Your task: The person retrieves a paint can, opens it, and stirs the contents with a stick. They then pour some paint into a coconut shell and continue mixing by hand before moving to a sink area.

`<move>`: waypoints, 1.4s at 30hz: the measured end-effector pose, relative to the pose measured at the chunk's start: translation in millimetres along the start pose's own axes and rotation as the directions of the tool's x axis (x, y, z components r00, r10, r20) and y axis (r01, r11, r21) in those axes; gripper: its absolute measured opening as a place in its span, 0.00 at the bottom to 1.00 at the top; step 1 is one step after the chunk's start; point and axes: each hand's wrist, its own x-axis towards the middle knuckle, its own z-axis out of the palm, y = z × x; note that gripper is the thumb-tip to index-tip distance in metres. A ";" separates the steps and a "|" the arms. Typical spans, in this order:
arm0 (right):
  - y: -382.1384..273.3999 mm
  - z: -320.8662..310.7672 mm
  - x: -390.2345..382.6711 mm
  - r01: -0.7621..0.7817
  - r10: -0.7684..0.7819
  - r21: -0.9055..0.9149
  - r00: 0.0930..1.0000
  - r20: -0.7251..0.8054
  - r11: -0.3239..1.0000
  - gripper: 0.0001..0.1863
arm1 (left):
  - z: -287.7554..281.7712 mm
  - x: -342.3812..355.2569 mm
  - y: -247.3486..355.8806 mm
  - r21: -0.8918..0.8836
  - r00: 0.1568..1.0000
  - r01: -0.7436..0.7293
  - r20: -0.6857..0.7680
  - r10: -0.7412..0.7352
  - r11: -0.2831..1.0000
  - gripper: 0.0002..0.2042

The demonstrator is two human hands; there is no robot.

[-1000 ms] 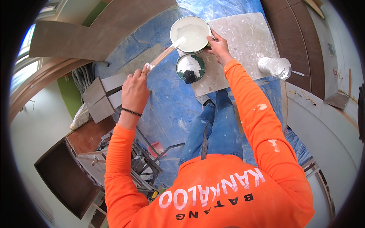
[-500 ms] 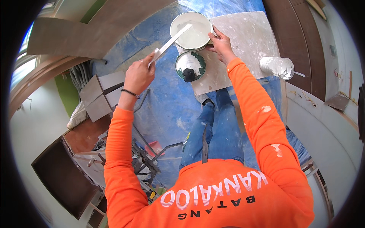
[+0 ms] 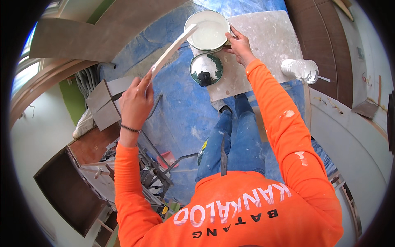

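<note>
At the far side, a round bucket (image 3: 207,15) holds white paint (image 3: 210,35). My right hand (image 3: 240,46) grips the bucket's right rim, with the thumb near the edge. Fingers closed, my left hand (image 3: 137,99) holds a long white-coated stir stick (image 3: 173,48) by its lower end. The stick slants up and right, its tip over the bucket's left rim. Whether the tip touches the rim, I cannot tell. Just below the bucket lies a green, round lid or container top (image 3: 215,64) smeared with white, bearing a black crumpled lump (image 3: 204,79).
A paint-spattered board (image 3: 263,45) lies under the bucket's right side. On its right edge is a clear plastic jug (image 3: 302,71). Blue sheeting (image 3: 173,103) covers the floor. Metal-framed equipment (image 3: 154,173), a pink-red container (image 3: 166,158) and grey boxes (image 3: 101,103) stand at left.
My left hand has moved down and left, drawing the stick back so its tip goes from over the paint to the left rim. My right hand stays on the bucket.
</note>
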 end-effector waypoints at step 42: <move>172.4 12.5 -42.2 0.201 -0.358 -0.561 0.915 -0.184 0.803 0.26 | 116.4 -49.2 -26.6 -0.438 0.977 0.162 -0.056 -0.207 0.884 0.15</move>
